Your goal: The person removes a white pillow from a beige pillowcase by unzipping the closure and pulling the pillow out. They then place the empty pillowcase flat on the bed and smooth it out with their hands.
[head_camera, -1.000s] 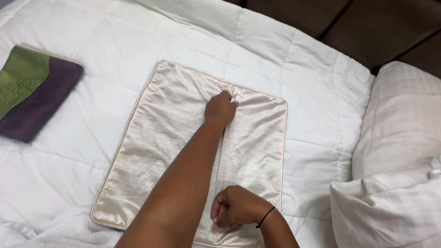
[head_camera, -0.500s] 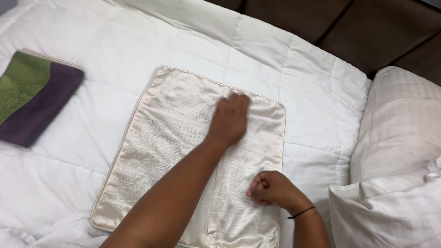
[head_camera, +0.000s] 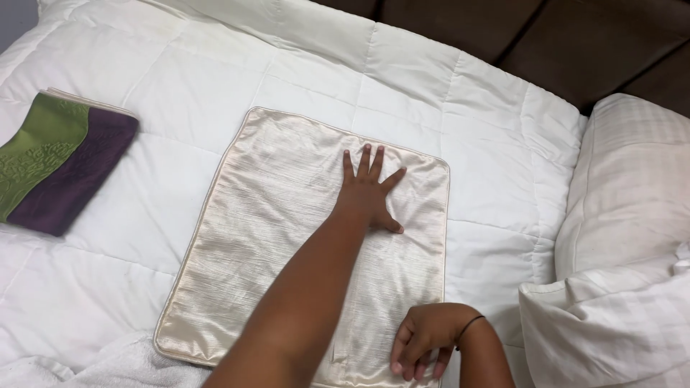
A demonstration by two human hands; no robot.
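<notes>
i count one cream satin pillow cover, flat at the middle of the white comforter. left hand lies on it, fingers spread flat. right hand curls its fingers at its lower right edge. one folded green-purple cloth left, one white pillow right; bare comforter between.

Left hand flat, fingers spread; right hand loosely curled, fingertips down.
</notes>
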